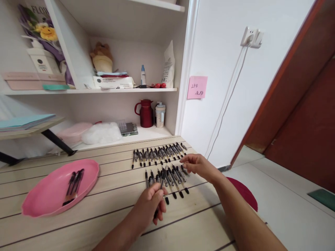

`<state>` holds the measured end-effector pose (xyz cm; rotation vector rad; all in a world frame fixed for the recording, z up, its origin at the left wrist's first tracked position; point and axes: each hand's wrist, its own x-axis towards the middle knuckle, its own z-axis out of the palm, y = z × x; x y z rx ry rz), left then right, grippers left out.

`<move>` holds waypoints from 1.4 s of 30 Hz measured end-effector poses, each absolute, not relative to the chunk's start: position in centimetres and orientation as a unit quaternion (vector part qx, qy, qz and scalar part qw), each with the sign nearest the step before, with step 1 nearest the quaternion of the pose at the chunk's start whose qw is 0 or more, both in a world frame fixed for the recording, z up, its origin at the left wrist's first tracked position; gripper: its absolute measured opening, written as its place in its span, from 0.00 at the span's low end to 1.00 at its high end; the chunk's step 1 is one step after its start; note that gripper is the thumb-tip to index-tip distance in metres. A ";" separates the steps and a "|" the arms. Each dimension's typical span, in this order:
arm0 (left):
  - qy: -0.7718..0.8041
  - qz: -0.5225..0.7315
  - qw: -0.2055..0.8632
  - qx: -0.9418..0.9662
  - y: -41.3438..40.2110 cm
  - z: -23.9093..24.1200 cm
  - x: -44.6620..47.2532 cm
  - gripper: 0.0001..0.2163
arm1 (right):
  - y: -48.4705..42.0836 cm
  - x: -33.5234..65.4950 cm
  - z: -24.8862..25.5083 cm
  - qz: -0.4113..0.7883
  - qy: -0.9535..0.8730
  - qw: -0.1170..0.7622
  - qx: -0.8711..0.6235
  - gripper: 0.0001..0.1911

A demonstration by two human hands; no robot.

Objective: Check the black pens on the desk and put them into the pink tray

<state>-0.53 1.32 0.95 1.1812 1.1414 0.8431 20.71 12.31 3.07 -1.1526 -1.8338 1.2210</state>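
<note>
My left hand (154, 200) is closed around a black pen (162, 179), which points up and away from me. My right hand (197, 165) is just above the right end of the nearer row of pens, its fingers curved and slightly apart; I see nothing held in it. The nearer row holds clear-barrelled pens (176, 179) with black ends, small dark parts lying between them. Behind it runs a second row of similar pens (157, 155). My left hand and its pen hide part of the nearer row.
A pink scalloped tray (90, 181) at left holds several black pens (74, 184). Behind the table, a white shelf (159, 131) carries a red jug (146, 115), a cup (160, 115) and a white plastic bag (102, 133). A red round stool (243, 191) stands at right.
</note>
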 end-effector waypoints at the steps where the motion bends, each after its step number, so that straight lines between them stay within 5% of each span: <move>1: 0.496 0.358 0.599 0.516 1.3 0.7 -0.4 0.11 | 12.2 20.2 3.1 0.503 -0.668 0.372 -0.403 0.12; 8: 0.504 0.335 0.585 0.541 1.3 -0.1 -0.3 0.10 | 10.9 17.1 2.9 0.620 -0.538 0.471 -0.323 0.14; 23: 0.517 0.329 0.550 0.568 1.2 -0.2 -0.4 0.12 | 10.0 16.4 2.9 0.630 -0.603 0.371 -0.318 0.14; 42: 0.529 0.318 0.491 0.615 1.1 0.3 -0.5 0.12 | 10.1 16.1 2.2 0.651 -0.600 0.378 -0.272 0.11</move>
